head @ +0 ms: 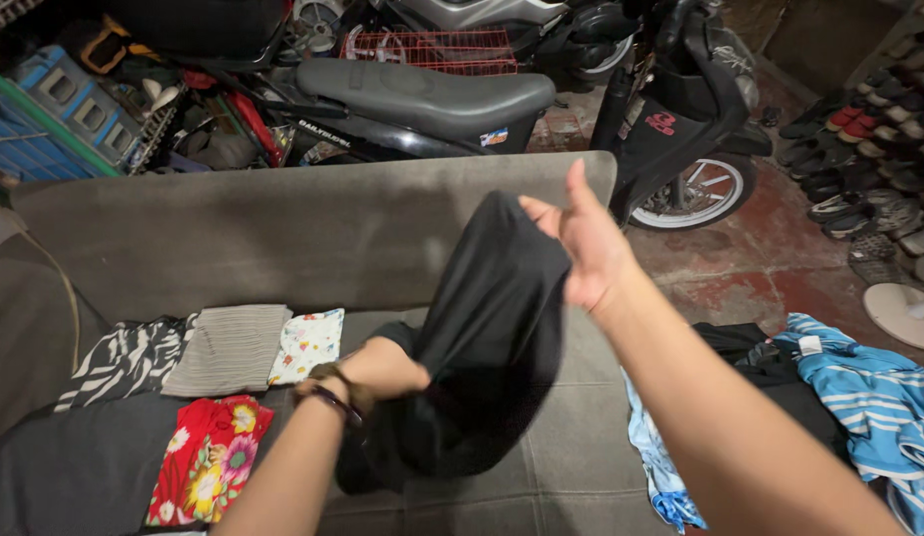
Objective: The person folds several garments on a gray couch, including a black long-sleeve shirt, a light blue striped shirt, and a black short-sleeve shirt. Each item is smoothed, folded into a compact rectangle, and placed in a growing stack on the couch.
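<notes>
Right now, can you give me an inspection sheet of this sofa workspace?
Surface: grey fabric sofa.
Job's things: black cloth garment, held up over the seat.
Clutter: four folded pieces at left, zebra-print, grey striped, white floral, red floral; blue striped shirt in the heap at right.
Grippers: left hand grips the garment low; right hand lifts its top edge.
Cables: nothing seen.
Surroundings: black scooter, rows of shoes.

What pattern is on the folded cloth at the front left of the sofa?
Red cloth with big colourful flowers, clearest in the head view.
</notes>
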